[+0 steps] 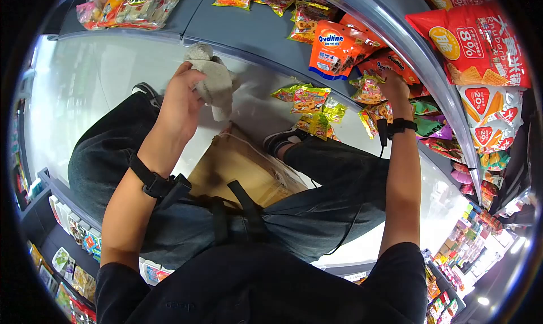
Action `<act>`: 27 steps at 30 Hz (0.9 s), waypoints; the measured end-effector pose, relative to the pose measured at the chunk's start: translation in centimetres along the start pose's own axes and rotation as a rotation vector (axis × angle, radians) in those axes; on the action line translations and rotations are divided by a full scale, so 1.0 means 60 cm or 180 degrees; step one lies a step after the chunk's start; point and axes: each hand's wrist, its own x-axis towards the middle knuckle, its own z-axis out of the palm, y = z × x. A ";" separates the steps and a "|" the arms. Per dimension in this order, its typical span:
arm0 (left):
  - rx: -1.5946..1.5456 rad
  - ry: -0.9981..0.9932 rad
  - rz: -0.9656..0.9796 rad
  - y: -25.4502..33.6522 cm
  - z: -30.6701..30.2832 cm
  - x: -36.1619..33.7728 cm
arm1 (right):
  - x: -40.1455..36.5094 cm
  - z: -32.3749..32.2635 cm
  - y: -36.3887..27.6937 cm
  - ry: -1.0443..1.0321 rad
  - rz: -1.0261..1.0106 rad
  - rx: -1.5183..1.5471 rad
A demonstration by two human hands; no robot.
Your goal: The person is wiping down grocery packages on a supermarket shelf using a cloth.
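— Holding anything in the left hand (182, 100)?

— Yes. Its fingers are closed round a grey cloth (214, 81), crumpled, which bunches up past the fingertips and hangs down on the side toward the other hand. Just beyond it runs the front edge of the grey shelf (249, 24).

— And the right hand (394, 89)?

— Up at the same shelf, well apart from the left. It is gripping the snack packets (369, 89), small and bright, yellow and pink, on its inner side. How many it has hold of I cannot tell.

— What lies between the two hands?

— An orange Ovaltine pouch (334, 50) stands on the shelf, nearer the right hand. Below it, some loose yellow-green packets (308, 98) lie on the pale floor (102, 75), more of them closer to the right wrist.

— Anything under the left hand?

— A cardboard box (243, 168), just below the hanging end of the cloth, sitting between the person's knees. A dark shoe (283, 138) shows beside it, on the side toward the right hand.

— And past the right hand?

— Large red snack bags (481, 41) on the outer side, with more bags below them. Each wrist wears a black strap (153, 180).
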 end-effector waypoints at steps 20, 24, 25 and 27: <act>0.0214 -0.0099 -0.0143 -0.009 0.036 0.000 | -0.043 0.060 -0.012 -0.1496 -0.1128 0.0588; 0.0354 -0.0188 -0.0158 0.000 0.036 0.000 | -0.053 0.121 -0.032 -0.1157 -0.1008 0.0619; 0.0341 -0.0193 -0.0156 0.001 0.036 -0.001 | -0.054 0.123 -0.029 -0.1155 -0.1008 0.0605; 0.0264 -0.0133 -0.0138 0.002 0.041 -0.003 | -0.058 0.111 -0.029 -0.0834 -0.0912 0.0900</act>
